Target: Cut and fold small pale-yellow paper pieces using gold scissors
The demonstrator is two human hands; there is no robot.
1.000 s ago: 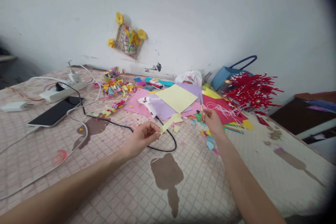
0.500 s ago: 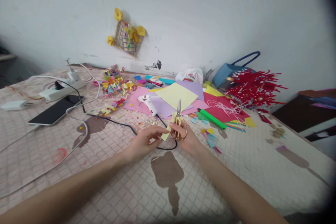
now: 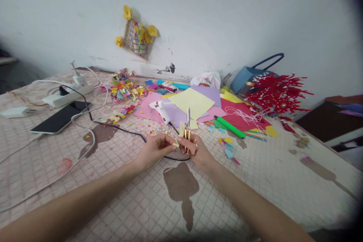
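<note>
Between my two hands is a small strip of pale yellow paper (image 3: 180, 131), bent or curled at its lower end. My left hand (image 3: 155, 149) pinches that lower end with thumb and fingertips. Gold-handled scissors (image 3: 188, 128) are held in my right hand (image 3: 200, 150), their blades pointing away from me. The right thumb also presses on the paper strip beside the handles. Just beyond my hands lie a white glue gun (image 3: 161, 112) and a large pale yellow sheet (image 3: 193, 102) on top of other coloured paper.
Paper scraps (image 3: 129, 92) heap at the back left, near a power strip (image 3: 68, 96) and a black phone (image 3: 60, 117). A black cable (image 3: 133, 133) runs under my hands. To the right are a green glue stick or marker (image 3: 230, 127), white string (image 3: 246, 115) and red fuzzy stems (image 3: 279, 92).
Both hands have shifted slightly, the right one leftward with the scissors. The strip's lower end, flat before, now looks bent between my fingers.
</note>
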